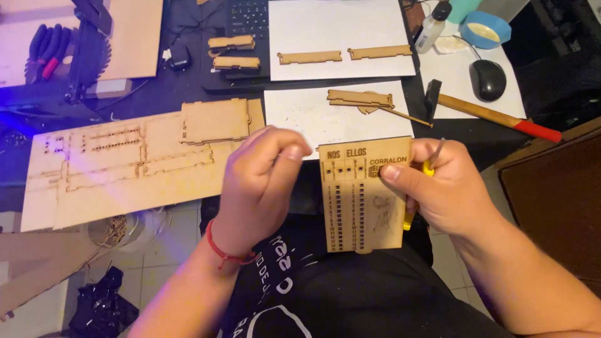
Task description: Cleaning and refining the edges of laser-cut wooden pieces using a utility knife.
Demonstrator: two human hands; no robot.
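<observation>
My right hand [447, 191] grips a flat laser-cut wooden board [362, 200] with engraved columns of small slots, thumb pressed on its upper right. The same hand also holds a thin yellow-handled tool [427, 168] behind the board. My left hand [260, 181], with a red string at the wrist, hovers just left of the board, fingertips pinched together near its top left corner. Whether something tiny sits between those fingers I cannot tell.
A large cut wooden sheet [125, 163] lies at the left. White paper sheets [338, 37] carry wooden strips [344, 55] and small parts [360, 98]. A red-handled hammer [488, 114], computer mouse [487, 79], glue bottle [432, 28] and blue tape roll [485, 29] sit at the right.
</observation>
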